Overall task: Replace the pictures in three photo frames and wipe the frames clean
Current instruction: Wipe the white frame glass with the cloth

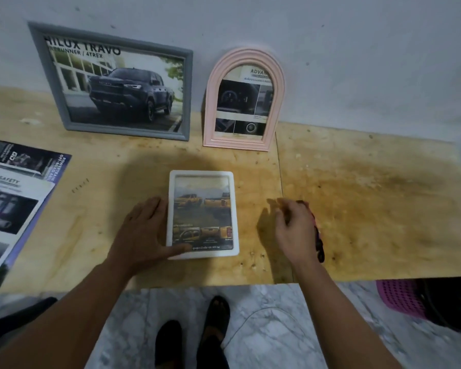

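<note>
A small white frame (234, 209) lies flat near the table's front edge, holding a picture of orange trucks. My left hand (144, 230) rests flat against its left side, thumb on the lower left corner. My right hand (294, 227) hovers to the right of the frame, fingers curled over a dark, pink-edged cloth (318, 235) that lies on the table. A grey frame (112, 83) with a dark pickup picture and a pink arched frame (244, 102) lean upright against the wall.
Car brochures (14, 203) lie spread at the table's left edge. The wooden table (370, 195) is stained at the right. A pink basket (399, 296) stands on the marble floor under the right side. My feet show below the front edge.
</note>
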### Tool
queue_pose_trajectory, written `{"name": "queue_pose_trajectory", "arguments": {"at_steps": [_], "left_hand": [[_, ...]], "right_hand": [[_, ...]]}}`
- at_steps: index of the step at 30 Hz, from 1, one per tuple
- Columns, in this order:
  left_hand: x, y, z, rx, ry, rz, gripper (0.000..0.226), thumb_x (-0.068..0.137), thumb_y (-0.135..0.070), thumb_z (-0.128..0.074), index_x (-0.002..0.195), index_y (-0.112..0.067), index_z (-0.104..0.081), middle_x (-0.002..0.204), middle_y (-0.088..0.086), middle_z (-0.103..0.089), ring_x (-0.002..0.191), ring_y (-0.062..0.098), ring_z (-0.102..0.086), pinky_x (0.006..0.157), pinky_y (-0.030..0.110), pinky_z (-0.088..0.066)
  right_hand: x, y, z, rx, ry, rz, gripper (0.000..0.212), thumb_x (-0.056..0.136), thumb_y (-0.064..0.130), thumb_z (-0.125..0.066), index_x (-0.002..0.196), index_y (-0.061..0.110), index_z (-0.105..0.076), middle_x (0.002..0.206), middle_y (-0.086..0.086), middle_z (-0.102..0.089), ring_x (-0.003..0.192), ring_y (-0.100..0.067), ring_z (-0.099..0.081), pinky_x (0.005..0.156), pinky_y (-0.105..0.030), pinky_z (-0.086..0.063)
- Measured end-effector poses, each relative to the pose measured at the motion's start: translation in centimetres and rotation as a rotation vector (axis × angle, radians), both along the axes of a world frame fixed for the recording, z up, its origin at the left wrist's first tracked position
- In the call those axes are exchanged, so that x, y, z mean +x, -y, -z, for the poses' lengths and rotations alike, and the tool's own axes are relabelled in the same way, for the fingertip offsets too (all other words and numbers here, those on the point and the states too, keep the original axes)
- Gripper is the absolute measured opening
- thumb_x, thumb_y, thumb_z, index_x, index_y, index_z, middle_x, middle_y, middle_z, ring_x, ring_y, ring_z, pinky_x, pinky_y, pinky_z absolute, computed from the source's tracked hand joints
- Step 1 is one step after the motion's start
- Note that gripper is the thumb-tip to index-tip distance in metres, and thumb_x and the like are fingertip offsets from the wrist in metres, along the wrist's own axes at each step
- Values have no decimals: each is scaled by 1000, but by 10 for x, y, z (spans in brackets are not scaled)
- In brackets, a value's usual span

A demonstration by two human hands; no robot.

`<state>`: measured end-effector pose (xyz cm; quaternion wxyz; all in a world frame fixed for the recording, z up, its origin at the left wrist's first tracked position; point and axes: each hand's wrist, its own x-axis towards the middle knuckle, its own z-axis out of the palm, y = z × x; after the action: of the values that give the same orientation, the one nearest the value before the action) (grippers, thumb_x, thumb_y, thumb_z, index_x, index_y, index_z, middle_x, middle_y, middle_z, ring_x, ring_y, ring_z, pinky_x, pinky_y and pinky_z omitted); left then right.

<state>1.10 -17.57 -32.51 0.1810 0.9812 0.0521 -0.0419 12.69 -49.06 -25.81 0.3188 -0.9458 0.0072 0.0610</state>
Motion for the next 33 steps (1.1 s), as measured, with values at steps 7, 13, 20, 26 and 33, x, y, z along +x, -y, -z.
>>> {"name": "queue_pose_trajectory", "arguments": {"at_steps": [7, 13, 20, 26, 33], "left_hand": [[28, 34, -38, -602, -101, -546, 87, 76, -98, -39, 79, -19, -75, 76, 12, -67, 70, 25, -70, 73, 46, -61], [4, 60, -77, -863, -165, -645, 67, 93, -72, -40, 90, -15, -76, 79, 5, -72, 68, 11, -64, 58, 24, -46], [27, 83, -112, -1040, -147, -590, 78, 83, -91, -39, 102, -26, -77, 93, 3, -79, 82, 19, -77, 83, 45, -60], [116, 155, -153, -1148, -100, -502, 87, 76, -92, -48, 125, -21, -61, 109, 2, -75, 96, 18, -75, 91, 50, -60], [223, 230, -161, -1165, -65, -315, 88, 81, -91, -44, 155, -45, -30, 149, -16, -48, 131, 7, -49, 110, 38, -42]], "right_hand": [[-27, -72, 13, 261, -511, 67, 44, 97, 30, -51, 139, 20, -61, 130, -4, -69, 120, -27, -62, 105, -46, -51], [-50, -63, -20, 347, -591, 135, 23, 92, 1, -51, 87, 12, -70, 79, -1, -70, 76, -21, -67, 73, -37, -57], [-31, -22, -51, 483, -529, 128, 28, 100, 10, -49, 107, 17, -75, 99, -2, -78, 89, -20, -74, 86, -43, -61], [57, 44, -87, 471, -301, 210, 27, 101, 14, -50, 109, 26, -73, 102, 7, -75, 94, -15, -70, 83, -40, -60], [172, 96, -83, 493, -198, 279, 23, 101, 13, -54, 116, 22, -68, 102, 8, -72, 89, -9, -68, 66, -21, -53]]}}
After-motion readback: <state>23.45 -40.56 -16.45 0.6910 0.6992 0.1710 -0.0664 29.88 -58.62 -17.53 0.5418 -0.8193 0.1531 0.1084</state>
